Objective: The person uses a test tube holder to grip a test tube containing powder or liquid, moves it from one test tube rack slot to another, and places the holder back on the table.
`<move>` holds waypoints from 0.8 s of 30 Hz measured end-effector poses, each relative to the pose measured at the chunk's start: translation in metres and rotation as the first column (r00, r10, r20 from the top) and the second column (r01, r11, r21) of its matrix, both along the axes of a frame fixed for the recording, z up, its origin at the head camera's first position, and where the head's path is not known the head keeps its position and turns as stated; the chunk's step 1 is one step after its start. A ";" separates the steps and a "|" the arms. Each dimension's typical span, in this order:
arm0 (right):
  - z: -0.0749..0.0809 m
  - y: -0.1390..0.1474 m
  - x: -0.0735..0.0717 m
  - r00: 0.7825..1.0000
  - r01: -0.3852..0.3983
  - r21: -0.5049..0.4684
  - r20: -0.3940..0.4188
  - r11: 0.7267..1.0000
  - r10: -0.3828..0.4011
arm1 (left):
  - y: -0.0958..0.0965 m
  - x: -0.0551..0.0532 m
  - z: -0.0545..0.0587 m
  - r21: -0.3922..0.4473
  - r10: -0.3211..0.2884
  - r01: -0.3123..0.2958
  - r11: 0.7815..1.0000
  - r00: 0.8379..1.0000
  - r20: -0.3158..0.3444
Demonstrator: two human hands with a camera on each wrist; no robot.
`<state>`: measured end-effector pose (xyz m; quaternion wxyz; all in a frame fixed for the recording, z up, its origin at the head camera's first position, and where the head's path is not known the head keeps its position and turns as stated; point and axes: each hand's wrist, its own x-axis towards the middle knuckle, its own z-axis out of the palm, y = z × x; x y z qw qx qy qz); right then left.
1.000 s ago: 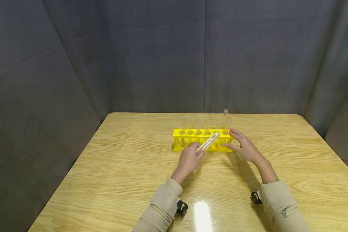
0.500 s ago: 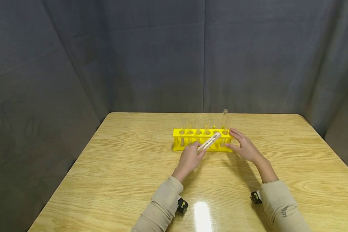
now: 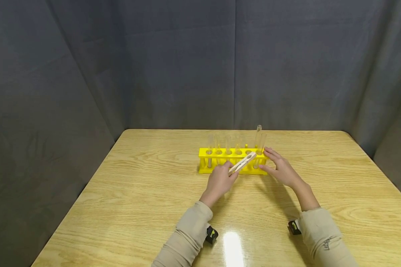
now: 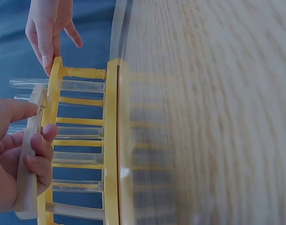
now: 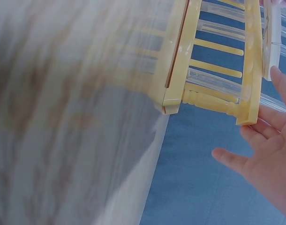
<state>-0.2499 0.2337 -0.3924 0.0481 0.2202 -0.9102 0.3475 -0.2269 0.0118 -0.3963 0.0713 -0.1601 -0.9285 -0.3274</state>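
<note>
My left hand (image 3: pixel 218 181) grips a wooden test tube holder (image 3: pixel 243 162), shaped like a long clothespin. Its tip points up and right, over the front of the yellow test tube rack (image 3: pixel 214 156). In the left wrist view the fingers wrap round the holder's shaft (image 4: pixel 26 173), close beside the rack's top plate (image 4: pixel 52 101). My right hand (image 3: pixel 285 172) touches the right end of the rack with its fingertips, the thumb (image 5: pixel 229 159) spread apart below. Several clear test tubes stand in the rack; the rightmost tube (image 3: pixel 261 142) is nearest the right hand.
Behind the rack's right end a taller tube (image 3: pixel 258 135) rises. The rack stands on a wood-grain table (image 3: pixel 137 193), toward its far edge. A dark grey curtain (image 3: pixel 180 74) hangs behind the table. Both sleeves carry a small black wrist device (image 3: pixel 211 235).
The left hand has shifted slightly right with the test tube holder, whose tip now lies nearer the rightmost tube. The right hand and the rack have stayed in place.
</note>
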 end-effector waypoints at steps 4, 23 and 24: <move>0.000 -0.001 0.000 1.000 -0.004 -0.003 -0.005 1.000 0.004 | 0.000 -0.001 0.000 -0.002 0.009 -0.009 1.000 1.000 0.000; -0.002 0.000 -0.002 1.000 -0.007 -0.007 -0.002 1.000 0.007 | 0.003 -0.004 0.007 -0.029 0.027 -0.027 0.999 1.000 -0.005; -0.002 0.000 -0.002 1.000 -0.006 -0.008 -0.004 1.000 0.006 | 0.003 -0.004 0.008 -0.034 0.029 -0.029 0.999 1.000 -0.004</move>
